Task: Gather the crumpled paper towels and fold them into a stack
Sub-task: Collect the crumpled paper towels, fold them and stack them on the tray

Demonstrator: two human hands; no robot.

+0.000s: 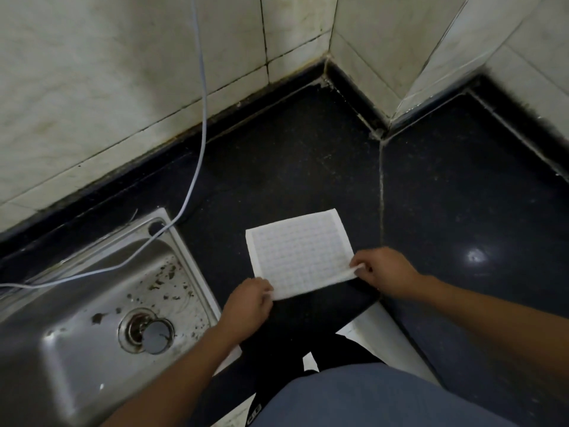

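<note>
Pinching the near corners of one white paper towel [300, 252], the left hand [248, 303] holds the lower left corner and the right hand [383, 272] holds the lower right corner, fingers curled on the edge. This towel lies flat and spread on the dark countertop [462, 195] in the middle of the frame. A steel sink [77, 318] with dirt spots fills the lower left, and a pale cable [200, 118] hangs from the tiled wall [92, 72] into it.
</note>
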